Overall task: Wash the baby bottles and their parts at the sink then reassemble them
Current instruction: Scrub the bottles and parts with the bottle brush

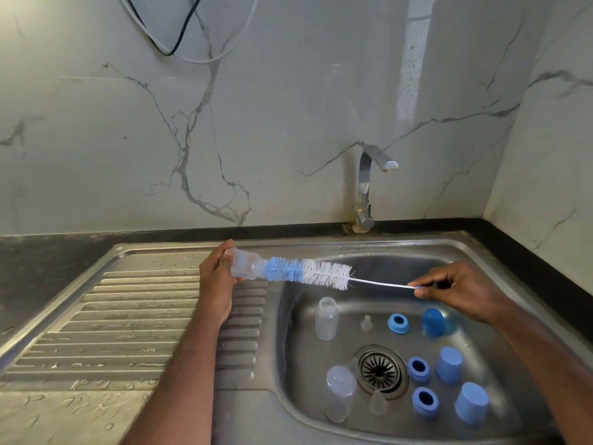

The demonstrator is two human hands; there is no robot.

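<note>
Head camera, looking down at a stainless steel sink (500, 252) with a ribbed draining board (106, 316) on its left and a chrome tap (365, 187) against a marble-patterned wall.

The left hand (216, 284) is curled around the base of a clear plastic baby bottle (245, 264), holding it sideways above the seam between draining board and basin, its neck pointing right. The right hand (459, 290) pinches the thin white wire handle of a blue-and-white bristled bottle brush (308, 273) between thumb and fingertips; the brush's blue end sits at the bottle's neck, and most of the bristles are outside it.

In the basin below lie the other parts, apart from one another. A second clear bottle (326, 317) stands upright at the back left, and a third clear bottle (340, 393) lies by the round drain strainer (381, 369). Two small clear teats (366, 323) (378, 401) sit near the drain. Three blue screw rings (398, 323) (418, 369) (425, 401) and three blue caps (433, 321) (449, 364) (471, 403) are spread along the right side.
</note>
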